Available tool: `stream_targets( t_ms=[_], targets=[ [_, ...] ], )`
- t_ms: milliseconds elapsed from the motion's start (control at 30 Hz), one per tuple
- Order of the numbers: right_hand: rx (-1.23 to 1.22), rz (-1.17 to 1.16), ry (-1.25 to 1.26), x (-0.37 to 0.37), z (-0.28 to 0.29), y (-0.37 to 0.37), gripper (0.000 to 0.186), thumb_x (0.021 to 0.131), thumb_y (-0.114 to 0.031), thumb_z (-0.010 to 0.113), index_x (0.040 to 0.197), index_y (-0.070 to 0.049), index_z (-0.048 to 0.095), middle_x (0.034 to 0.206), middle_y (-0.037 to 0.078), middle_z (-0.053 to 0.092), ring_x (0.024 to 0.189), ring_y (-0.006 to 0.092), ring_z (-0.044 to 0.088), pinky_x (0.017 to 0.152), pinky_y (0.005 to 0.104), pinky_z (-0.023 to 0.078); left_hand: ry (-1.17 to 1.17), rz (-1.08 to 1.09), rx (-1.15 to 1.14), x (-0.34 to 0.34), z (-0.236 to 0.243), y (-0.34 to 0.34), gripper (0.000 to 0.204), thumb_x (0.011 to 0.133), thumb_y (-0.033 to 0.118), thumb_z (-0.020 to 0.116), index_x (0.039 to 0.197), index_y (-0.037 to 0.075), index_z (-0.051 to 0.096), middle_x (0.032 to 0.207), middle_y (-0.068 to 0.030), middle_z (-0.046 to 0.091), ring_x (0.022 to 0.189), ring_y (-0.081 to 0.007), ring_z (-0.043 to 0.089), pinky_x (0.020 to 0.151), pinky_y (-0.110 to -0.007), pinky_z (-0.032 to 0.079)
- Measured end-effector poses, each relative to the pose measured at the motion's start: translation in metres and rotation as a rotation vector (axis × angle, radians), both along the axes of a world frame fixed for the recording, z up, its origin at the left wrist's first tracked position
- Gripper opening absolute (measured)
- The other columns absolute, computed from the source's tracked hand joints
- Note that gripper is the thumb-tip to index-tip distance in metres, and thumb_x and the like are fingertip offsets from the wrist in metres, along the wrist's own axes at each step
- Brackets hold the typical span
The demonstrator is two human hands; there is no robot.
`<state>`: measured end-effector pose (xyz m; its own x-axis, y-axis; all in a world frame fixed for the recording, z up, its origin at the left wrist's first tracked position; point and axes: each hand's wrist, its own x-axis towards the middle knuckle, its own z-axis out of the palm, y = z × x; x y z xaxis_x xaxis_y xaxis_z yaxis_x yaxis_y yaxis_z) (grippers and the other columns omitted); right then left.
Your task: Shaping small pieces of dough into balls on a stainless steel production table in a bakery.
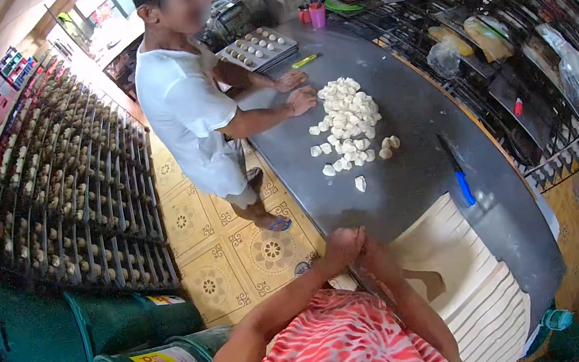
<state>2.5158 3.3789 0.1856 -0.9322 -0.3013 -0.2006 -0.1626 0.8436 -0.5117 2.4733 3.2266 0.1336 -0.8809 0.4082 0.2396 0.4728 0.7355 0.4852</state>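
Note:
My left hand (342, 246) and my right hand (369, 256) are pressed together at the near left edge of the table (408, 183). Their fingers are closed against each other, and whatever lies between them is hidden. Right of my right forearm a wide pale dough sheet (454, 247) lies flat, its near part scored or cut into long strips. Beyond my hands is a heap of small white dough pieces (353, 116), with one piece (360, 183) apart on the near side. A knife (461, 183) with a blue handle rests beyond the sheet.
Across the left edge a person (187, 114) in white leans with both hands on the table by the heap. Behind them sits a tray of dough balls (260, 48). Loaded racks (76, 189) stand left, shelves (498, 33) right, green bins (139, 324) lower left.

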Motion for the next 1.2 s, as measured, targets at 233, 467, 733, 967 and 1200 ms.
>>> stream_targets(
  t_ms=[233, 467, 733, 967, 1200],
  targets=[
    [-0.037, 0.035, -0.019, -0.010, 0.036, -0.006, 0.040, 0.099, -0.032, 0.063, 0.124, -0.001, 0.059, 0.108, 0.027, 0.069, 0.099, 0.0426, 0.069, 0.080, 0.0515, 0.056, -0.168, 0.410, 0.141, -0.072, 0.025, 0.018, 0.039, 0.100, 0.035, 0.057, 0.123, 0.004, 0.064, 0.104, -0.0288, 0.070, 0.094, -0.0473, 0.068, 0.083, -0.054, 0.056],
    [-0.275, -0.139, 0.040, -0.004, 0.059, -0.001, 0.041, 0.094, -0.019, 0.062, 0.130, -0.002, 0.055, 0.111, 0.029, 0.065, 0.101, 0.0476, 0.065, 0.090, 0.0523, 0.053, -0.743, -0.447, 0.069, -0.026, 0.017, -0.011, 0.049, 0.099, 0.037, 0.061, 0.131, -0.001, 0.057, 0.129, -0.0265, 0.060, 0.117, -0.0458, 0.058, 0.099, -0.053, 0.049],
    [-0.219, -0.106, -0.048, 0.001, 0.038, -0.010, 0.030, 0.100, -0.017, 0.055, 0.122, 0.002, 0.062, 0.109, 0.024, 0.069, 0.099, 0.0475, 0.066, 0.090, 0.0545, 0.052, -0.367, 0.149, -0.089, 0.007, 0.015, -0.004, 0.052, 0.106, 0.040, 0.044, 0.085, 0.000, 0.069, 0.086, -0.0271, 0.067, 0.085, -0.0429, 0.067, 0.076, -0.051, 0.055],
    [-0.175, 0.143, 0.022, -0.006, 0.007, 0.001, 0.031, 0.097, -0.024, 0.060, 0.121, -0.005, 0.064, 0.105, 0.024, 0.070, 0.098, 0.0479, 0.066, 0.081, 0.0549, 0.052, -0.519, 0.304, 0.025, -0.054, 0.034, 0.003, 0.050, 0.105, 0.044, 0.046, 0.104, 0.001, 0.071, 0.089, -0.0283, 0.068, 0.091, -0.0464, 0.068, 0.081, -0.054, 0.053],
    [-0.315, -0.030, 0.240, -0.013, -0.033, -0.001, 0.041, 0.090, -0.020, 0.067, 0.127, -0.006, 0.056, 0.103, 0.028, 0.066, 0.101, 0.0507, 0.063, 0.081, 0.0586, 0.050, -0.325, -0.041, 0.202, -0.064, 0.031, -0.007, 0.040, 0.097, 0.031, 0.062, 0.121, -0.001, 0.061, 0.107, -0.0304, 0.068, 0.102, -0.0477, 0.066, 0.087, -0.054, 0.053]
  ],
)
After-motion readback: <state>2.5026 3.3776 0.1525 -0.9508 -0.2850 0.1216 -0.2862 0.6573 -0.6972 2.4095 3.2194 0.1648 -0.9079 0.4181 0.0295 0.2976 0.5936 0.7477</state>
